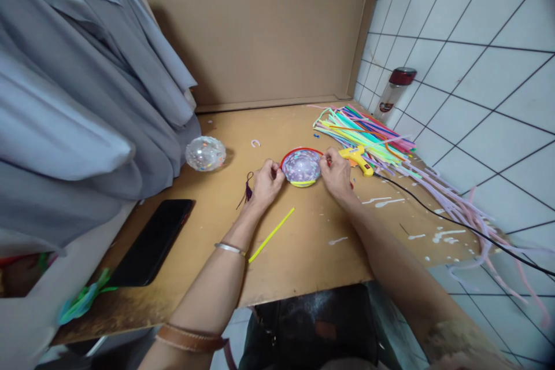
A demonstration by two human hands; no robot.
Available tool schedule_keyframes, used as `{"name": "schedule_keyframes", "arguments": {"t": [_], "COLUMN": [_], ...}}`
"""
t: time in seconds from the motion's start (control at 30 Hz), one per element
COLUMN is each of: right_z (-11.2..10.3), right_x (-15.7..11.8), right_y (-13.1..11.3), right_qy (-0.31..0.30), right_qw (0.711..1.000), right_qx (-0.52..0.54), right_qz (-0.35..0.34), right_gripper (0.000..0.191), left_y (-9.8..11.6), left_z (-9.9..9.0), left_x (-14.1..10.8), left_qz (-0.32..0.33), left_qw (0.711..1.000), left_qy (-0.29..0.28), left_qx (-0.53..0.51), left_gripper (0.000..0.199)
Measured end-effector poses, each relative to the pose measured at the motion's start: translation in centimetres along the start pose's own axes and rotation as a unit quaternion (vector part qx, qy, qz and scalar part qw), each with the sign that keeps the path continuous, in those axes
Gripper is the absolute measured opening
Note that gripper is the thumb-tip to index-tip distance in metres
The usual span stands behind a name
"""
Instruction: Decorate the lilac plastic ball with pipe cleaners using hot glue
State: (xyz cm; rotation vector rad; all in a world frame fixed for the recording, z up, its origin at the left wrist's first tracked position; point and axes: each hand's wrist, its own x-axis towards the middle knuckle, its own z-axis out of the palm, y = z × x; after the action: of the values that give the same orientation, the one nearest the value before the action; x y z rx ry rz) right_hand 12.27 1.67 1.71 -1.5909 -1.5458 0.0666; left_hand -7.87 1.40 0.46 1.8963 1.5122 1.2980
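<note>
A clear, speckled ball point(302, 166) rests on the brown table between my hands. A red strip point(299, 150) curves round its far side, and a short yellow strip point(303, 184) lies along its near edge. My left hand point(267, 182) pinches the red strip's left end beside the ball. The right end of that strip is in the closed fingers of my right hand point(335, 172). Just right of this hand lies a yellow glue gun point(359, 159). A loose yellow strip point(272, 235) lies nearer to me, by my left forearm.
A second clear ball point(206, 154) and a black phone point(151, 243) are at the left, by a grey cloth point(87, 98). Coloured strips point(364, 133) are piled at the right back, near a bottle point(393, 92). A black cord point(433, 212) runs right. A dark tassel point(248, 191) is beside my left hand.
</note>
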Motion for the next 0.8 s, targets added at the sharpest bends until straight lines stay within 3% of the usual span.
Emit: {"name": "schedule_keyframes", "arguments": {"t": [0.2,0.43,0.63,0.8], "right_z": [-0.3,-0.8,-0.7,0.1], "right_x": [0.1,0.7,0.9,0.9], "right_y": [-0.4,-0.3,-0.1,0.3], "right_qy": [-0.017,-0.084,-0.076,-0.092], "right_qw": [0.999,0.987,0.972,0.934], "right_qx": [0.016,0.106,0.177,0.292], "right_qz": [0.028,0.087,0.137,0.182], "right_gripper": [0.011,0.01,0.014,0.012], "left_y": [-0.2,-0.3,-0.5,-1.5], "left_z": [0.1,0.1,-0.1,0.3], "left_x": [0.1,0.2,0.2,0.6], "left_qz": [0.001,-0.012,-0.021,-0.051], "left_qw": [1.0,1.0,0.999,0.995], "left_qy": [-0.001,-0.018,-0.035,-0.048], "left_qx": [0.005,-0.002,-0.011,-0.068], "left_gripper": [0.01,0.01,0.009,0.009]}}
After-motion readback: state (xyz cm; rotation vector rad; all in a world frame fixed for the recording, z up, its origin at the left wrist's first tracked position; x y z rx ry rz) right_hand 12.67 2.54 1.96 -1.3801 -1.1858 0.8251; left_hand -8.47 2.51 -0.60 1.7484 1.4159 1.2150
